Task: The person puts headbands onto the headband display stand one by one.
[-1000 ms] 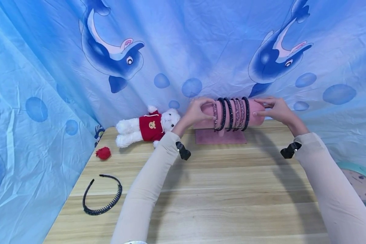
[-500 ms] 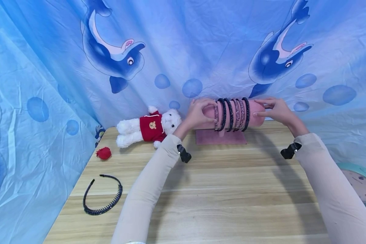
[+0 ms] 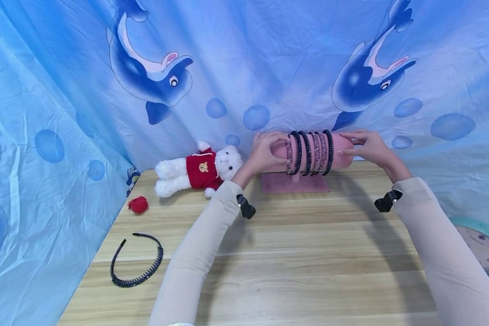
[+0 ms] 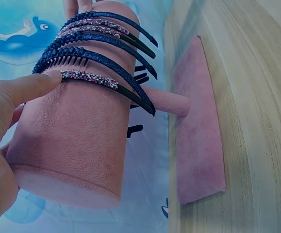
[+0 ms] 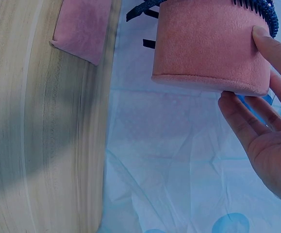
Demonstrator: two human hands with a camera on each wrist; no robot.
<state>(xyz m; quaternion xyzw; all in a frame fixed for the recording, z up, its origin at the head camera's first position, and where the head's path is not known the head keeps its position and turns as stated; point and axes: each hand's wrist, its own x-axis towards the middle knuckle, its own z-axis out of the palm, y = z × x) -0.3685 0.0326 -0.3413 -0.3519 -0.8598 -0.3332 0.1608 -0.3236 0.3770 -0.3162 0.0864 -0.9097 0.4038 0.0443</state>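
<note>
Headbands [image 3: 309, 152] sit in a row around the pink velvet roll [image 3: 344, 149] of a display stand at the far edge of the wooden table [image 3: 293, 253], just in front of the blue dolphin curtain [image 3: 244, 68]. From the head camera, my left hand [image 3: 265, 151] curls round the left end of the roll with the thumb reaching to the nearest, beaded band, and my right hand [image 3: 368, 146] is at the right end with its fingers laid along the top and the thumb below. The stand's flat pink base [image 3: 295, 183] lies on the table under the roll. Off to the left, a white teddy in a red shirt [image 3: 199, 170] lies on its side, a small red pompom [image 3: 138, 204] sits near the table's edge, and a lone black toothed headband [image 3: 136, 266] lies well apart from the stand. From my left wrist, my thumb [image 4: 26, 87] presses its tip against the pink-beaded band [image 4: 96, 80], the first in the row, while my palm cups the roll's end [image 4: 65, 187]; the darker bands [image 4: 91, 36] lie beyond it. From my right wrist, my fingers [image 5: 271, 53] lie nearly straight, one fingertip resting on the roll's side [image 5: 208, 41] near a glittery dark band [image 5: 264, 9], the palm open beside the end face and gripping nothing.
</note>
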